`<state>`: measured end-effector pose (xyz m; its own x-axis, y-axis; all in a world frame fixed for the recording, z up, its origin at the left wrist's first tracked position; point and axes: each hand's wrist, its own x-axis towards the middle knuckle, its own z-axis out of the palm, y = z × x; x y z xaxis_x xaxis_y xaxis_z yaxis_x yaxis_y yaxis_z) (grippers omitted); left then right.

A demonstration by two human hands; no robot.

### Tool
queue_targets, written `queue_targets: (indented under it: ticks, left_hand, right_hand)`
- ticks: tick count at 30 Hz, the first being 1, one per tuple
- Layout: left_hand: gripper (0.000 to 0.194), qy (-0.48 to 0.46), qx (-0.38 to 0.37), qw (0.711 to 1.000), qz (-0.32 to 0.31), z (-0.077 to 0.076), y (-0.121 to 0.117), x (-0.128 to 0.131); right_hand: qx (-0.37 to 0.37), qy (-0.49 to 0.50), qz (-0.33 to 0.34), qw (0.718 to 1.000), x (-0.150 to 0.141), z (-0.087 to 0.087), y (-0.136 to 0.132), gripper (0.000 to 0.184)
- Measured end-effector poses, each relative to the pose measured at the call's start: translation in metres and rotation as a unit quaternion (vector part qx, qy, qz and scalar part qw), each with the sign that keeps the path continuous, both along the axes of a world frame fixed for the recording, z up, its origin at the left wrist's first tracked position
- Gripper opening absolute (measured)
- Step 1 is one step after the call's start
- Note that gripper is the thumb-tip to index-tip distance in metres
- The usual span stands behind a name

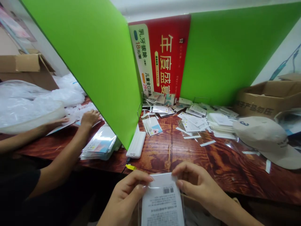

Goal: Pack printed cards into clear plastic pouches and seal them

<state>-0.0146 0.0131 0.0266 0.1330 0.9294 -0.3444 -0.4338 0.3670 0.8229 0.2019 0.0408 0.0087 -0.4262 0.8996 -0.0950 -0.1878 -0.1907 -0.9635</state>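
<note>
Just off the table's front edge, a white printed card in a clear plastic sleeve [162,204] is held upright between both hands. Its barcode and lines of text face me. My left hand [128,194] pinches the sleeve's upper left corner between thumb and fingers. At the upper right corner, my right hand [197,185] has thumb and forefinger closed on the edge. The lower end of the card runs out of view. On the table beyond lies another sleeved card [152,125] with a blue and pink corner.
Loose cards [194,121] and a card stack [221,125] lie ahead. A cap [261,135] and cardboard box [270,97] stand right. A green partition [94,62] rises left, a white power bank [136,144] at its foot. Beyond it, a co-worker's hands [89,117] work near stacked sleeved cards [101,142].
</note>
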Motion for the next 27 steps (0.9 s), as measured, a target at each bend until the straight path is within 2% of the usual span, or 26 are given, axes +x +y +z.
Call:
queue_targets:
  ticks: [3,5,7,9,12,14,16,19,21,24,26,27]
  left_hand:
    - [0.023,0.002,0.023,1.000,-0.017,0.000,0.001,0.004]
    - [0.029,-0.027,0.023,0.999,-0.001,-0.004,0.001,0.007]
    - [0.055,-0.055,0.013,0.998,0.008,-0.013,-0.001,0.010]
    - [0.084,-0.044,0.007,0.999,-0.020,-0.024,-0.004,0.012]
    - [0.098,0.013,0.002,0.997,-0.070,-0.038,-0.010,0.013]
    - [0.101,0.032,0.021,0.995,-0.092,-0.040,-0.013,0.014]
    - [0.100,0.054,0.052,0.989,-0.130,-0.038,-0.015,0.016]
    - [0.089,0.127,0.089,0.969,-0.192,-0.036,-0.018,0.018]
    - [0.082,0.198,0.110,0.951,-0.210,-0.037,-0.019,0.018]
    - [0.077,0.275,0.124,0.922,-0.243,-0.036,-0.020,0.017]
    - [0.075,0.262,0.134,0.910,-0.290,-0.031,-0.019,0.016]
    - [0.075,0.225,0.137,0.910,-0.319,-0.029,-0.019,0.015]
  right_hand:
    - [0.021,0.013,0.014,1.000,0.005,0.002,-0.001,0.030]
    - [0.026,0.011,-0.004,1.000,0.010,0.005,0.000,0.026]
    - [0.011,0.022,-0.031,0.999,0.015,0.008,0.000,0.023]
    - [-0.009,0.048,-0.047,0.998,0.019,0.008,-0.002,0.024]
    - [0.015,0.028,-0.066,0.997,0.022,0.004,-0.006,0.027]
    - [0.096,-0.058,-0.096,0.989,0.022,0.000,-0.009,0.029]
    - [0.192,-0.157,-0.117,0.962,0.020,-0.002,-0.010,0.034]
    - [0.273,-0.243,-0.089,0.927,0.014,0.004,-0.008,0.041]
    - [0.281,-0.249,-0.037,0.926,0.009,0.012,-0.005,0.041]
    - [0.239,-0.217,0.047,0.945,0.009,0.018,-0.003,0.034]
    - [0.191,-0.158,0.085,0.965,0.019,0.019,-0.005,0.028]
    - [0.162,-0.115,0.089,0.976,0.028,0.019,-0.007,0.024]
